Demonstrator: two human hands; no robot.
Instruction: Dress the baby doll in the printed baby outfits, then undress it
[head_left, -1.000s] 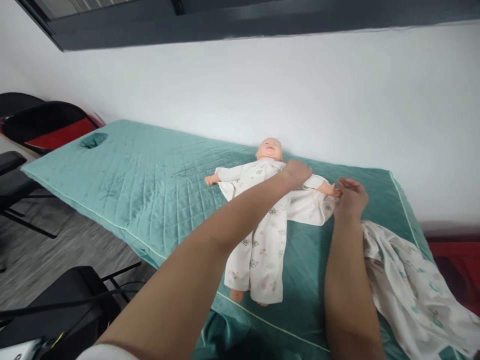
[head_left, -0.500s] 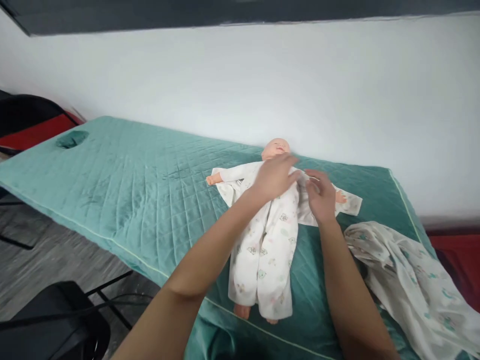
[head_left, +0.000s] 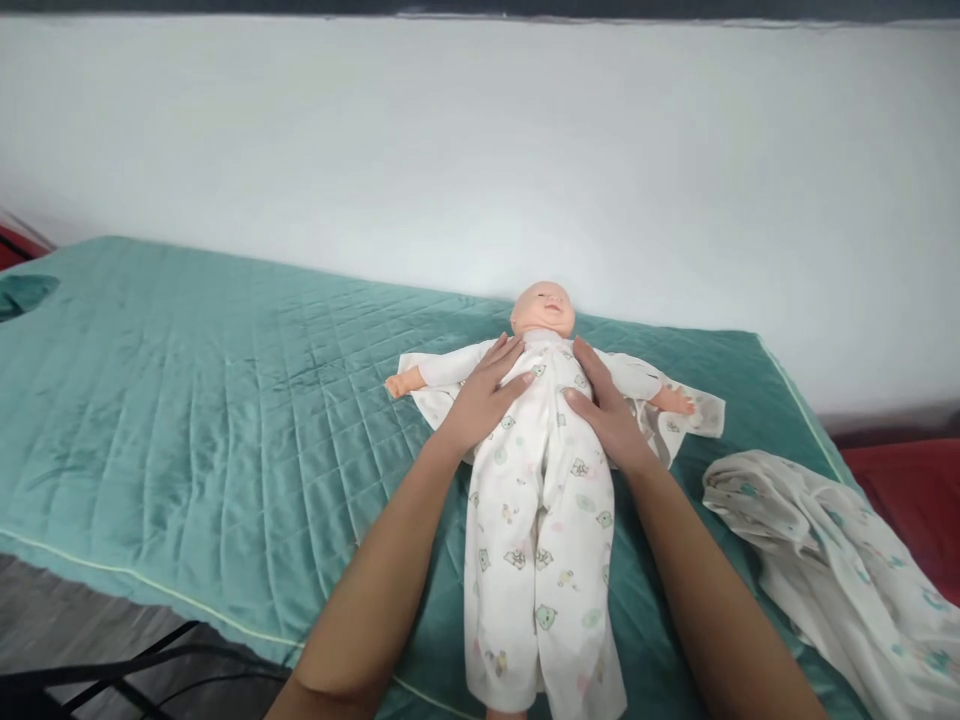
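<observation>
A baby doll (head_left: pixel 546 308) lies on its back with its head toward the wall and its arms stretched out. White printed pants (head_left: pixel 540 540) cover its legs and reach up over the torso. My left hand (head_left: pixel 486 395) rests flat on the left side of the torso, fingers stretched toward the doll's neck. On the opposite side my right hand (head_left: pixel 609 415) lies against the torso, thumb apart from the fingers. Beneath the doll a white printed cloth garment (head_left: pixel 705 410) is spread out, its edges showing under both arms.
The doll lies on a bed with a green quilted cover (head_left: pixel 225 420), against a white wall (head_left: pixel 300 150). A crumpled white printed cloth (head_left: pixel 817 550) lies at the right. Beyond the bed's right end is something red (head_left: pixel 911 490). Black chair parts (head_left: pixel 127 665) stand at lower left.
Both hands have moved from above the doll's chest down to the two sides of its torso. The doll's head and chest are uncovered from behind the hands. The view has shifted closer.
</observation>
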